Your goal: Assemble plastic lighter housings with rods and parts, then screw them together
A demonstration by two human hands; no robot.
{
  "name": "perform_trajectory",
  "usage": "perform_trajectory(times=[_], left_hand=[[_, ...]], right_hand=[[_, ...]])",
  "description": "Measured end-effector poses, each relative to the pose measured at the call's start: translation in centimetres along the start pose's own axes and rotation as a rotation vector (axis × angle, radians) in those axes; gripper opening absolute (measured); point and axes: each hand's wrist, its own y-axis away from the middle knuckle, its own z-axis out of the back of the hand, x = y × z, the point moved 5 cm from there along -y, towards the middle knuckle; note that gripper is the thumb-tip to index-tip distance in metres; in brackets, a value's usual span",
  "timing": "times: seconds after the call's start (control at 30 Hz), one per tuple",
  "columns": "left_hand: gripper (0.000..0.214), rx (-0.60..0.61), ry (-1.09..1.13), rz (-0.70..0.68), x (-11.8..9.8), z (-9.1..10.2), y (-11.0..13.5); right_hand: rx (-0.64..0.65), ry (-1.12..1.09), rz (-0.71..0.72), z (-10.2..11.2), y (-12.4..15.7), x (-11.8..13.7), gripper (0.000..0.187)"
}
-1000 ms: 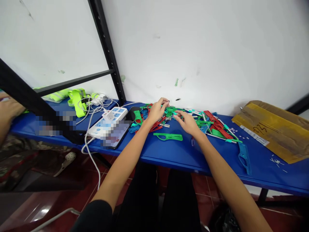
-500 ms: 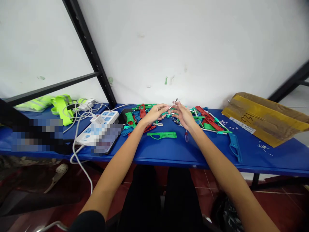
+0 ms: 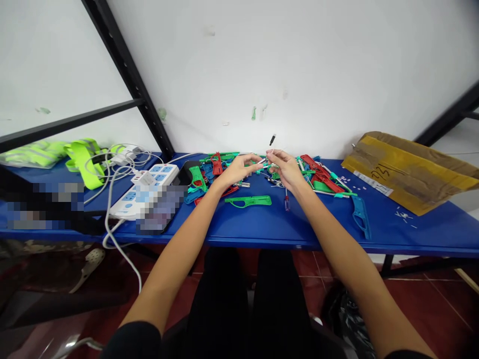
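Over the back of the blue table, my left hand (image 3: 240, 169) and my right hand (image 3: 286, 168) meet with their fingertips. Both are closed on a thin, shiny, wire-like part (image 3: 265, 160), too small to make out fully. A small black piece with a pale tip (image 3: 273, 139) sticks up above my right fingers. Below my hands lies a green plastic lighter-handle half (image 3: 248, 201). A screwdriver (image 3: 287, 202) with a dark, see-through handle rests below my right wrist. Around the hands are piled red, green and blue plastic handle shells (image 3: 322, 175) and metal tubes.
A white power strip (image 3: 149, 187) with tangled cables and a phone (image 3: 164, 207) occupy the table's left side. Yellow-green reflective straps (image 3: 86, 162) lie behind them. At the right stand a taped cardboard box (image 3: 407, 174) and, nearer, a blue handle shell (image 3: 360, 217). A black shelf post (image 3: 127, 75) rises at left.
The view has shifted slightly. My hands have come closer together at the fingertips, and the black-tipped piece now points upward above my right fingers.
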Motion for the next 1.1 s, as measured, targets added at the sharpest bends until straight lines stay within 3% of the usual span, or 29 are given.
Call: perform_trajectory(times=[0.4, 0.63, 0.77, 0.9, 1.0, 1.03, 1.1], left_hand=[[0.024, -0.204, -0.179, -0.127, -0.9, 0.8, 0.2], [0.02, -0.213, -0.255, -0.162, -0.9, 1.0, 0.2], [0.021, -0.15, -0.256, -0.172, -0.9, 1.0, 0.2], [0.021, -0.082, -0.44, -0.217, -0.7, 1.2, 0.5], [0.025, -0.055, -0.649, -0.228, -0.3, 1.6, 0.8], [0.026, -0.04, -0.688, -0.228, -0.1, 1.7, 0.9], [0.026, -0.022, -0.72, -0.236, 0.0, 1.8, 1.0]], right_hand=[[-0.022, 0.028, 0.048, 1.2, -0.7, 0.3, 0.052], [-0.033, -0.001, 0.105, 0.1, 0.1, 0.1, 0.051], [-0.04, 0.059, 0.12, 0.3, -0.2, -0.5, 0.053], [-0.093, 0.389, 0.109, 2.2, -0.7, -0.9, 0.056], [-0.195, 0.704, 0.216, 3.8, -0.8, -0.2, 0.061], [-0.178, 0.78, 0.287, 3.9, -0.7, 0.0, 0.063], [-0.016, 0.947, 0.443, 2.9, -0.6, 0.2, 0.061]])
